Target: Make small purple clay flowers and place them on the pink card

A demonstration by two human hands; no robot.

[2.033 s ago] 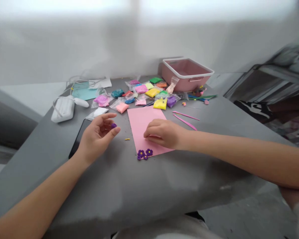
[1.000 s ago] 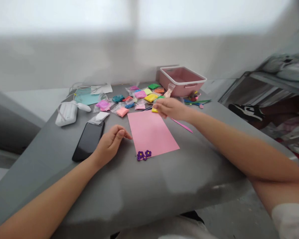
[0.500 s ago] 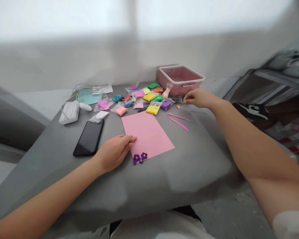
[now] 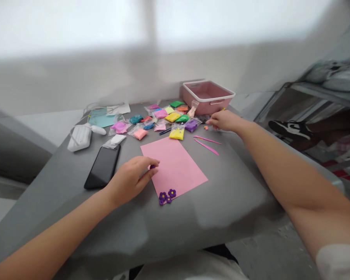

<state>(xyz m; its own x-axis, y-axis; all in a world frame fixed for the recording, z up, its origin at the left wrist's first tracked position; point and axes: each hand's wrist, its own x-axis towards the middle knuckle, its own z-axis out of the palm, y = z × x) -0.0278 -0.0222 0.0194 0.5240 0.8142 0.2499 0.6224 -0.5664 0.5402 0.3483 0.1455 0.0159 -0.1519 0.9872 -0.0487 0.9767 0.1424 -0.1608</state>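
Note:
My left hand [image 4: 135,175] is at the left edge of a pink sheet of paper [image 4: 175,157], pinching a small purple piece of clay [image 4: 153,167] between thumb and fingers. Purple clay flowers with yellow centres [image 4: 163,196] lie on the sheet's near corner. My right hand [image 4: 223,120] is across the table, fingers drawn together by the front of the pink basket [image 4: 205,103]; whatever they hold is hidden. A tiny orange and pink bit [image 4: 206,127] lies just left of its fingertips. Two pink modelling tools [image 4: 207,147] rest on the table nearer to me.
Several bags of coloured clay, among them a yellow one [image 4: 177,133] and a purple one [image 4: 191,125], spread along the back. A black phone [image 4: 102,167] lies left of the sheet. Beyond it sits a white power strip [image 4: 79,138] with cables. A shelf [image 4: 317,87] stands at the right.
My left fingers have parted slightly, and the purple clay between them now shows. My right hand has moved a little left, close to the tiny orange bit. The camera view has shifted slightly.

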